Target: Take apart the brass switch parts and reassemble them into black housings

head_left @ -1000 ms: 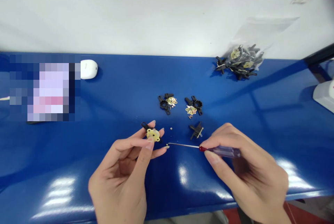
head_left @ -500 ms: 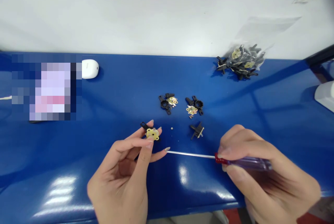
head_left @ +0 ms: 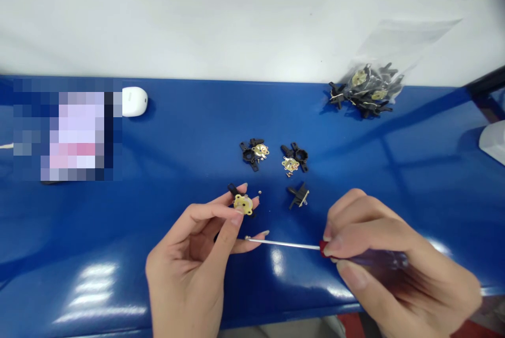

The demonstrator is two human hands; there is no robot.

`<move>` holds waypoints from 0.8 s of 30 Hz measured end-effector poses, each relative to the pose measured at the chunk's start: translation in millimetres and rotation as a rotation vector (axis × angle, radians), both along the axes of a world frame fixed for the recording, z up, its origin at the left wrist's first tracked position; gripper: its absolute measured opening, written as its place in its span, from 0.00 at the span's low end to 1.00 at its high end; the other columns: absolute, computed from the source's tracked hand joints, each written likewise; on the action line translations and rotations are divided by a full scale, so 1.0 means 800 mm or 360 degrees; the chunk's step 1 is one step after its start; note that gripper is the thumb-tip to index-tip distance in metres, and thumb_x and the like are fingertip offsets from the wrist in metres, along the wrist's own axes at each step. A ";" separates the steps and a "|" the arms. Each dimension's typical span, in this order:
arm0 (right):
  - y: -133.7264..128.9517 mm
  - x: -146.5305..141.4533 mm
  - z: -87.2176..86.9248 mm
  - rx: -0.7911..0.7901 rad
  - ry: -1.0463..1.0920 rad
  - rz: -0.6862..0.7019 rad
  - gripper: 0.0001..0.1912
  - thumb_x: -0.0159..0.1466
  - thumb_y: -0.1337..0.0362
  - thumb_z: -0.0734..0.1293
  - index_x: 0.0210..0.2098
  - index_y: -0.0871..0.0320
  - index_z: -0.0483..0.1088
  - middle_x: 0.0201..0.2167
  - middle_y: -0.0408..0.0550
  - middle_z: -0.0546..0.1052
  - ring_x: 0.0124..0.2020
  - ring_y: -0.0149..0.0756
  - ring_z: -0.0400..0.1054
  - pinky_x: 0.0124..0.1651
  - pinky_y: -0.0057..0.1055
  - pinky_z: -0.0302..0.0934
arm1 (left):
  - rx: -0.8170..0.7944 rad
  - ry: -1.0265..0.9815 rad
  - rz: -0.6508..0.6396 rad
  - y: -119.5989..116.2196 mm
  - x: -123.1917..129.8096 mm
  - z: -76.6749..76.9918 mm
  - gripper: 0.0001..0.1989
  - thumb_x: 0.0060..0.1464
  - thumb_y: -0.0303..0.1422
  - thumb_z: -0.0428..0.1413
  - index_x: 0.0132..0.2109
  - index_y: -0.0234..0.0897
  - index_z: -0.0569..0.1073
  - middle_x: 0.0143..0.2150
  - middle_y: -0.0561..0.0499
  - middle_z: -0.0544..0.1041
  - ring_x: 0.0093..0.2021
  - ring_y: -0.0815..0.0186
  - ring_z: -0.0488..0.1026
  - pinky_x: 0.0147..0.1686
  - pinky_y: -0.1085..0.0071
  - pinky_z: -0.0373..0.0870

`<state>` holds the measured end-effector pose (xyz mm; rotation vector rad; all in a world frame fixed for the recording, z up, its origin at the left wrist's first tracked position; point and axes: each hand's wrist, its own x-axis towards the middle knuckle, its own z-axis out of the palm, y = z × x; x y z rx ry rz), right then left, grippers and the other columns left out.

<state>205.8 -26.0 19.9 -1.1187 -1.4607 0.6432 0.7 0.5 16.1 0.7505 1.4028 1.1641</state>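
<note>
Between thumb and fingers, my left hand [head_left: 201, 254] holds a black part with a yellow plate [head_left: 243, 204] facing up. My right hand [head_left: 379, 254] grips a screwdriver [head_left: 284, 244] with a red and purple handle. Its shaft points left, and the tip, with a tiny piece at its end, is at a lower finger of my left hand. Beyond the hands lie two groups of black parts with round plates, one on the left [head_left: 249, 156] and one on the right [head_left: 300, 156]. Nearer my right hand is a black piece with a plate [head_left: 299, 196].
A clear bag [head_left: 381, 83] with black parts sits at the back right of the blue table [head_left: 189, 133]. A white case [head_left: 134, 101] and a blurred-out phone [head_left: 79, 133] are on the left. A white container [head_left: 493, 142] stands at the right edge.
My left hand has moved right with the held part. The screwdriver tip has moved slightly left and down, now along the lower finger instead of at its fingertip.
</note>
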 end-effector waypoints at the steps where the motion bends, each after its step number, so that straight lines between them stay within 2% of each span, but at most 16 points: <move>1: 0.000 0.000 0.002 -0.0008 0.0006 0.0032 0.15 0.62 0.78 0.71 0.45 0.57 0.81 0.32 0.47 0.80 0.29 0.43 0.73 0.31 0.45 0.66 | -0.0001 -0.0006 -0.0011 0.000 -0.001 -0.001 0.06 0.61 0.35 0.73 0.39 0.42 0.85 0.53 0.47 0.88 0.57 0.43 0.88 0.38 0.59 0.94; 5: 0.000 0.001 0.006 0.0002 0.0017 0.0081 0.16 0.61 0.79 0.71 0.45 0.59 0.81 0.33 0.47 0.79 0.30 0.42 0.73 0.32 0.45 0.65 | 0.0052 -0.0061 -0.0087 0.002 -0.002 -0.002 0.04 0.64 0.33 0.72 0.39 0.42 0.86 0.52 0.48 0.89 0.54 0.48 0.89 0.46 0.57 0.92; 9: -0.001 0.001 0.006 -0.0024 0.0019 0.0074 0.16 0.60 0.79 0.71 0.45 0.59 0.81 0.33 0.48 0.80 0.30 0.42 0.74 0.32 0.45 0.66 | 0.0067 -0.0072 -0.0121 0.004 0.001 0.000 0.05 0.62 0.31 0.72 0.37 0.42 0.85 0.52 0.49 0.89 0.53 0.52 0.90 0.50 0.64 0.90; 14: 0.001 0.000 0.005 -0.0040 0.0016 0.0018 0.18 0.58 0.79 0.72 0.44 0.56 0.81 0.31 0.47 0.80 0.29 0.43 0.73 0.30 0.45 0.66 | 0.0064 -0.0028 -0.0086 0.003 0.003 0.001 0.06 0.62 0.31 0.73 0.37 0.42 0.85 0.51 0.50 0.89 0.51 0.55 0.90 0.51 0.69 0.89; 18: 0.001 0.000 0.005 -0.0024 0.0033 -0.0005 0.16 0.59 0.78 0.72 0.44 0.56 0.81 0.31 0.47 0.81 0.28 0.43 0.73 0.30 0.45 0.65 | 0.0064 0.0000 -0.0121 0.002 0.002 -0.002 0.05 0.64 0.32 0.71 0.38 0.43 0.86 0.51 0.50 0.89 0.52 0.55 0.90 0.51 0.66 0.90; 24: 0.001 0.000 0.004 -0.0062 0.0012 0.0031 0.16 0.59 0.78 0.72 0.43 0.55 0.80 0.31 0.46 0.80 0.30 0.43 0.73 0.32 0.45 0.65 | 0.0068 0.0010 -0.0164 0.004 0.001 -0.002 0.05 0.65 0.33 0.70 0.37 0.44 0.86 0.51 0.49 0.89 0.55 0.50 0.89 0.44 0.64 0.93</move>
